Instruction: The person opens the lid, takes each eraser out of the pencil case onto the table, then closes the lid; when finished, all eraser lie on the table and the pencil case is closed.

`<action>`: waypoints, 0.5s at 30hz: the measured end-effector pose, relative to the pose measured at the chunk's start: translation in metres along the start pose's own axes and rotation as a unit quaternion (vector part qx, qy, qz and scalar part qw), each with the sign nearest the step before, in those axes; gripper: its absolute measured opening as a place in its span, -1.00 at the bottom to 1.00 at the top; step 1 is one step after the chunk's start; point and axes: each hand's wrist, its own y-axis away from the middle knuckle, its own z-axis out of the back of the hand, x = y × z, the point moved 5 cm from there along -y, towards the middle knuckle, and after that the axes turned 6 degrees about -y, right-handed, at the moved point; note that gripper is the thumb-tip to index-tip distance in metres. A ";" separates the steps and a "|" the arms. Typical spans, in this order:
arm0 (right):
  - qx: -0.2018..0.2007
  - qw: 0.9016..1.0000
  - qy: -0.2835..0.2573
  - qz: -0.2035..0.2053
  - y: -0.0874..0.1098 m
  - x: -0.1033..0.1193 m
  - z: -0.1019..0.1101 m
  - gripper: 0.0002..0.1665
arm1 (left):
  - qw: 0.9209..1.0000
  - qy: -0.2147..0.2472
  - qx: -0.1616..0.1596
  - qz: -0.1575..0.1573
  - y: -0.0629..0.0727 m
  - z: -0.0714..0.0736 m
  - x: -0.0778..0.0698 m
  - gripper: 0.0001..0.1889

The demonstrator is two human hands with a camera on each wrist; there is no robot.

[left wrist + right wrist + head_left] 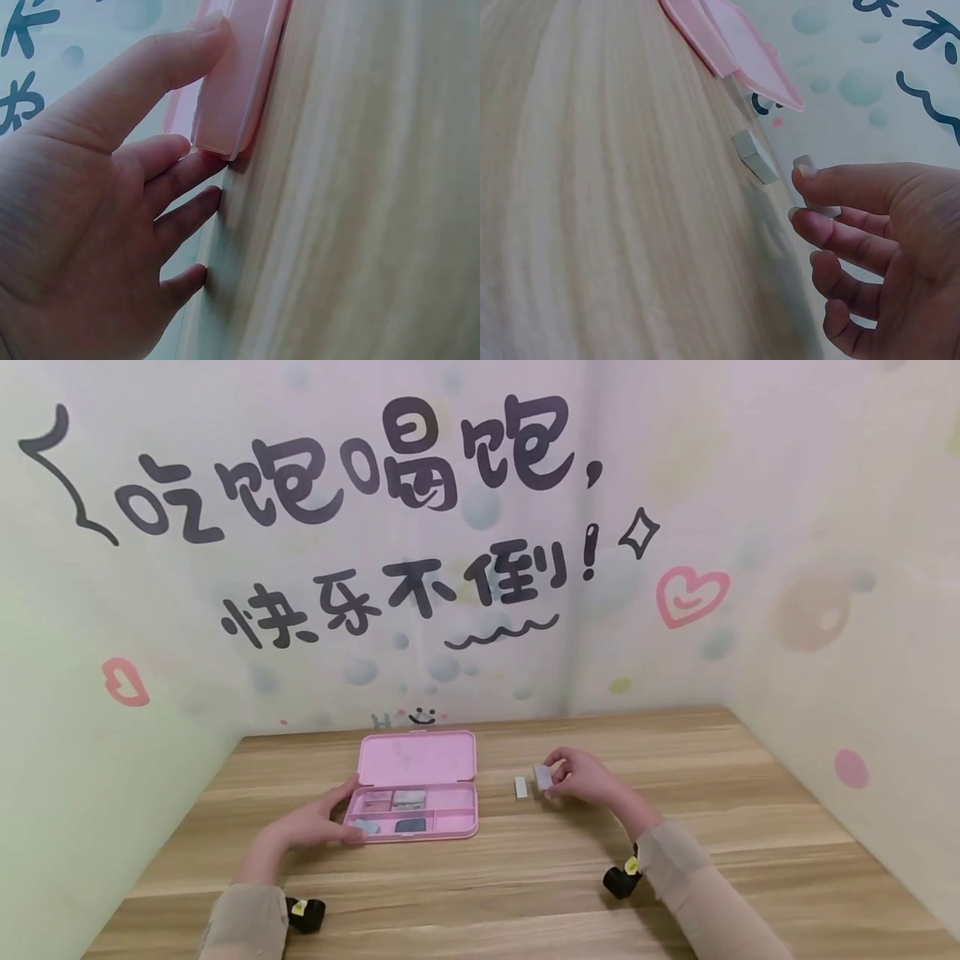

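A pink plastic case (pixel 456 821) lies on the table with its hinged lid (pixel 416 758) folded back. My left hand (pixel 309 822) holds its left end, the thumb at the near corner and fingers along the side. Inside the divided compartments are pinkish and whitish pieces (pixel 409 799), a pale blue piece (pixel 367 827) and a dark grey-blue block (pixel 410 826). To the right of the case, my right hand (pixel 588 777) pinches a small pale rectangular block (pixel 543 778) between thumb and fingers. Just left of it, a similar white block (pixel 521 788) rests on the tabletop.
The wood-grain table (pixel 480 902) meets a printed wall (pixel 495 685) with dark lettering at the back. Side walls (pixel 847 693) enclose it left and right. A black wrist camera (pixel 622 882) sits at the right wrist, another (pixel 306 915) at the left.
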 end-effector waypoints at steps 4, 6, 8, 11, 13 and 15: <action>-0.011 1.000 -0.012 -0.007 0.001 -0.005 -0.001 -0.47 | 1.000 -0.001 0.000 0.001 -0.001 0.000 -0.001 0.14; -0.014 1.000 -0.015 -0.010 0.002 -0.008 -0.002 -0.47 | 1.000 -0.001 0.000 0.001 -0.001 0.000 -0.001 0.14; -0.018 1.000 -0.018 -0.014 0.003 -0.010 -0.003 -0.46 | 1.000 -0.002 0.001 0.001 -0.002 -0.001 -0.002 0.14; -0.025 0.999 -0.019 -0.014 0.002 -0.012 -0.003 -0.45 | 1.000 -0.001 0.001 0.001 -0.002 -0.001 -0.002 0.14; -0.028 0.999 -0.016 -0.010 0.001 -0.012 -0.004 -0.45 | 1.000 0.000 0.002 0.000 -0.002 -0.001 -0.002 0.14; -0.030 0.999 -0.010 -0.006 0.000 -0.012 -0.005 -0.46 | 1.000 0.001 0.003 0.000 -0.002 0.000 -0.001 0.14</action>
